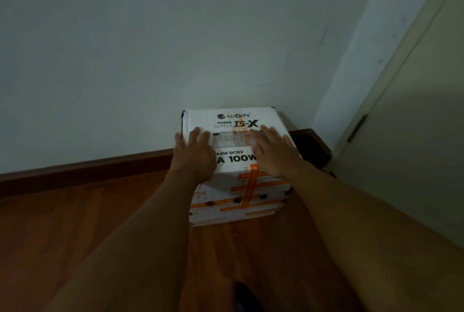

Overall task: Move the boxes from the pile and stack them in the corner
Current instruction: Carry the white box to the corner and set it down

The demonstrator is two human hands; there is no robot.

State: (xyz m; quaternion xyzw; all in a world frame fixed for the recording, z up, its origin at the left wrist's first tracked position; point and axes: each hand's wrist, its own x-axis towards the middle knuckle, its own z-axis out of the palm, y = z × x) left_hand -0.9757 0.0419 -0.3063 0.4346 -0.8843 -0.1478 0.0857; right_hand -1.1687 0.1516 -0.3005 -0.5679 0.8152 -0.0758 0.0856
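Dim wooden floor [100, 223] corner, left hand [194, 154] and right hand [275, 154] flat, ungripping, atop seemingly stacked boxes [236, 193]

Glossy wood floor [75, 223]; matt cardboard box [233, 133].

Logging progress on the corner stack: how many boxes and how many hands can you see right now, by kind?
White power supply box on the wooden floor in the corner: 1
Hands flat on its top, left hand and right hand: 2
Total: 3
The orange-taped front may hide seams between stacked boxes; I cannot tell.
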